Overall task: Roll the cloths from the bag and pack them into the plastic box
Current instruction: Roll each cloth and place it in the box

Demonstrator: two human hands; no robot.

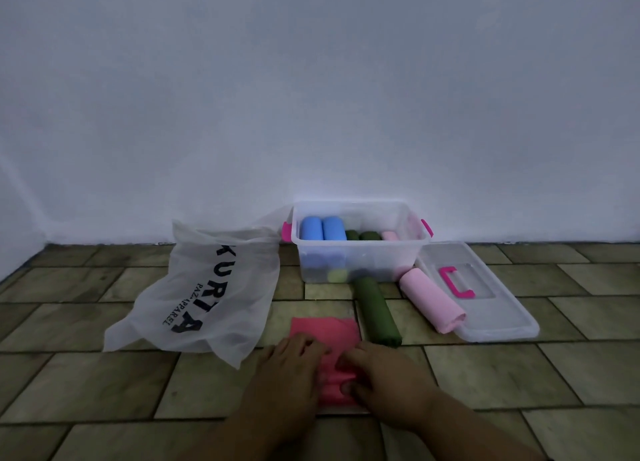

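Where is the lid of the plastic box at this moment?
In the head view, the lid lies flat on the floor, right of the plastic box, with the light pink roll along its left edge.

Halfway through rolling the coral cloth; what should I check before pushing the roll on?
1. Grip: left hand and right hand hold the near end of the coral cloth. Ok.
2. Unrolled part lies flat ahead of the hands. Ok.
3. Clearance to the dark green roll beside the cloth's right edge: cannot tell.
4. Plastic box open, lid on the floor to its right. Ok.
5. Finished rolls packed: the dark green roll and the pale pink roll lie outside the box. Not ok.
6. Bag emptied: cannot tell.
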